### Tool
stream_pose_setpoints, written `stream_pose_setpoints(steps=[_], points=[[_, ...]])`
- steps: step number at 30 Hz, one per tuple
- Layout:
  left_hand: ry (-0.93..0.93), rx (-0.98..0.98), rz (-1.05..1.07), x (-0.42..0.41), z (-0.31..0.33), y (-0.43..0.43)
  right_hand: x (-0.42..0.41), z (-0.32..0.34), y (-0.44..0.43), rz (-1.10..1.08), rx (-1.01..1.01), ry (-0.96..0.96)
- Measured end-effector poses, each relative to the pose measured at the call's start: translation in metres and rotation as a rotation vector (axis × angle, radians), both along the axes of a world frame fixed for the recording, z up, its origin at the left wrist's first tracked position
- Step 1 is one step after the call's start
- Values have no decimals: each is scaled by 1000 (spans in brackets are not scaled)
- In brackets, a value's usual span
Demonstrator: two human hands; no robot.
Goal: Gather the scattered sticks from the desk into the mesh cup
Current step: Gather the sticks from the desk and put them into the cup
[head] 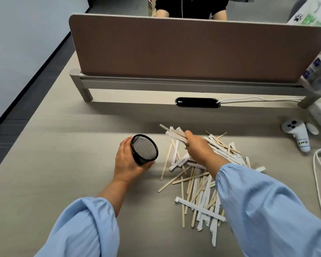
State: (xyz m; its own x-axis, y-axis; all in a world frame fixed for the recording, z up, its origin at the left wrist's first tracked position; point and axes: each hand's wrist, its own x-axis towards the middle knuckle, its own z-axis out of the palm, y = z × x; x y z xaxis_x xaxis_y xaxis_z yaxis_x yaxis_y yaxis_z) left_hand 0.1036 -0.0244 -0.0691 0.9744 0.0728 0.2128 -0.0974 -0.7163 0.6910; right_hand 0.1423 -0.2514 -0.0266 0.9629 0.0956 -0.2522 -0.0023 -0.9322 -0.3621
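Note:
A black mesh cup (144, 149) is tilted with its mouth turned to the right, gripped from behind by my left hand (127, 161). My right hand (198, 149) is closed around a bundle of sticks (174, 133), some bare wood and some in white paper sleeves, held just right of the cup's mouth and above the desk. A wide pile of scattered sticks (196, 186) lies on the grey desk (63, 164) under and in front of my right arm. The cup looks empty inside.
A brown divider panel (183, 47) on a metal rail closes off the back of the desk. A black cable port (197, 102) sits below it. A white controller (298, 135) and white cables (319, 182) lie at the right. A person sits behind the divider.

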Motion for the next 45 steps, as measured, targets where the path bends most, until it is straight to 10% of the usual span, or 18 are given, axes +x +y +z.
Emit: stream_pose_setpoints(steps=[5, 31, 38, 45], points=[[-1, -14, -20, -7, 4, 0, -1, 1, 18, -292, 314, 110], [-14, -1, -76, -14, 0, 28, -11, -37, 78, -276, -26, 171], [-5, -8, -86, -13, 2, 27, 1, -25, 72, -507, 625, 76], [-21, 1, -95, -13, 2, 23, -1, -26, 67, -518, 853, 151]])
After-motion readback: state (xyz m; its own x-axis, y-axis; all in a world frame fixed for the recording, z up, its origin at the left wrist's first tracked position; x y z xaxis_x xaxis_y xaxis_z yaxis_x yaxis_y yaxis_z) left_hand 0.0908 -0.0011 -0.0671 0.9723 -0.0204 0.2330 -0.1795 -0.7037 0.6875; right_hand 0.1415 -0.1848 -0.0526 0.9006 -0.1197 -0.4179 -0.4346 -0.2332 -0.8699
